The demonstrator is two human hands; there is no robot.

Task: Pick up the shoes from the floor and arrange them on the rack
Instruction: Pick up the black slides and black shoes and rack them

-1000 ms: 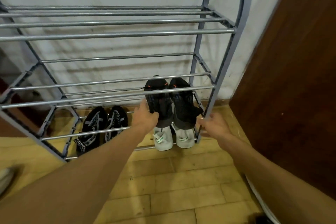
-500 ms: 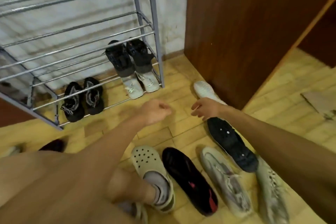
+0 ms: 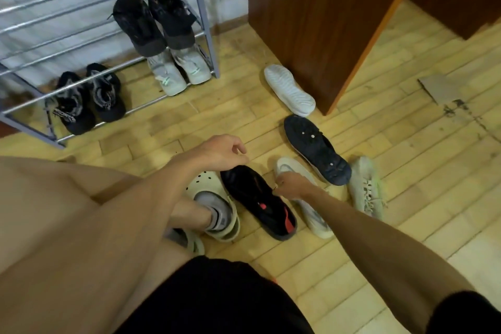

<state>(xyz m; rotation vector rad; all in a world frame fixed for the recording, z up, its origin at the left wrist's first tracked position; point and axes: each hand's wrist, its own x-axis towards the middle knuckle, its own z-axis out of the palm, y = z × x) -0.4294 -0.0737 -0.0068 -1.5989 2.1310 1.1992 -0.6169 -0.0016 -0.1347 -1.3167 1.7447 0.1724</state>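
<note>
One black-and-red sneaker (image 3: pixel 257 199) lies just beside the curled right hand (image 3: pixel 294 184); hold unclear. Left hand (image 3: pixel 221 152) hangs loose, empty. A thin pinch might slip.

Floor (image 3: pixel 406 171): pale yellow wood blocks, scuffed. Grey metal rack (image 3: pixel 201 22) was stood on it against the wall.

Bottom tier: black strapped pair (image 3: pixel 73 106) at the left, pale grey pair (image 3: pixel 165 76) at the right. Tier above: black pair (image 3: pixel 138 24), directly over the grey one.

Loose on the floor: white shoe (image 3: pixel 288 89), sole up, just beside the brown wooden panel (image 3: pixel 311 22); black studded shoe (image 3: pixel 315 149), sole up; cream sneaker (image 3: pixel 367 187); white sneaker (image 3: pixel 314 219); black-and-red shoe (image 3: pixel 260 203). A worn cream clog (image 3: pixel 198 184) was planted beside it. A cardboard scrap (image 3: pixel 439 88) was noted farther right.
</note>
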